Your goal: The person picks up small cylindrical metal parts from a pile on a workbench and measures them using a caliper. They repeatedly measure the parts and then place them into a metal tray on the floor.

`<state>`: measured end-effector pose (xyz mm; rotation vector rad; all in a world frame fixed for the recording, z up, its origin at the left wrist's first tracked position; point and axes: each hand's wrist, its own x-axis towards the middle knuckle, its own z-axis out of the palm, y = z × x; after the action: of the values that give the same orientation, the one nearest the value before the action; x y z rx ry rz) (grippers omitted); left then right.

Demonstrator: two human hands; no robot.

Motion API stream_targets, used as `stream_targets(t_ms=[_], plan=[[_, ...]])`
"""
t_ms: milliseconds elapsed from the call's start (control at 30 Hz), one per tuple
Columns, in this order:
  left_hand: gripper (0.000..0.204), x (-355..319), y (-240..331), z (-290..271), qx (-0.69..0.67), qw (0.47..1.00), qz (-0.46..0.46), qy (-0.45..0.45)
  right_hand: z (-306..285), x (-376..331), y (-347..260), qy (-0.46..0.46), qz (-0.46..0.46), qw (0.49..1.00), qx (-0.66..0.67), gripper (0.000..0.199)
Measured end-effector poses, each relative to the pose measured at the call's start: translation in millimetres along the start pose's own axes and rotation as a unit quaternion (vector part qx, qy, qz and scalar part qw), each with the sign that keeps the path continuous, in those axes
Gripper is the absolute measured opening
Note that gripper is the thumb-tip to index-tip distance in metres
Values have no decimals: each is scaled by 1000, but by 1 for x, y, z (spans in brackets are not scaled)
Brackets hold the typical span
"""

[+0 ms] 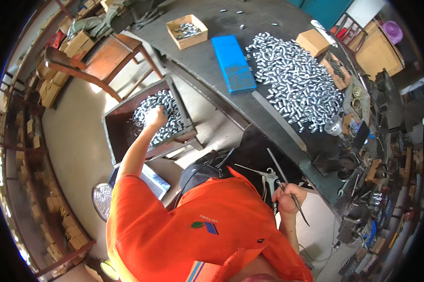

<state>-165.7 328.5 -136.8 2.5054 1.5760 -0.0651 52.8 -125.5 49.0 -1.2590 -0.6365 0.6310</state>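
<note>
My left hand point(155, 117) reaches out into a dark metal bin point(112, 136) holding several small silver metal parts point(172, 124); its fingers are closed in the heap. Close to my body, my right hand point(287, 197) grips an air blow gun point(269, 177), whose long thin nozzle crosses the hand at a slant. My orange shirt fills the lower middle of the view.
A dark workbench point(207, 61) carries a big heap of silver parts point(296, 80), a blue flat box point(233, 63), and cardboard boxes point(187, 32) point(313, 42). Tools clutter the bench's right end. A wooden chair point(104, 61) stands behind the bin, shelves of boxes point(47, 84) at the left.
</note>
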Motion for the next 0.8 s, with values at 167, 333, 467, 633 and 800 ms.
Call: stream_targets(t_ms=[167,333,467,633,800], plan=[[39,8,5,6,42,997,45,-40,-19,-12,24,2,-26,996,-80,49],[44,3,7,11,54,992,110,33,-6,-6,8,10,-51,965,-256,22],[33,21,3,28,136,970,201,21,-3,-2,2,-14,-82,966,-244,18],[6,7,31,-5,120,972,202,-1,-6,-10,7,-23,-63,976,-208,20],[7,12,22,-7,39,980,184,69,-9,-14,5,-30,-86,977,-194,19]])
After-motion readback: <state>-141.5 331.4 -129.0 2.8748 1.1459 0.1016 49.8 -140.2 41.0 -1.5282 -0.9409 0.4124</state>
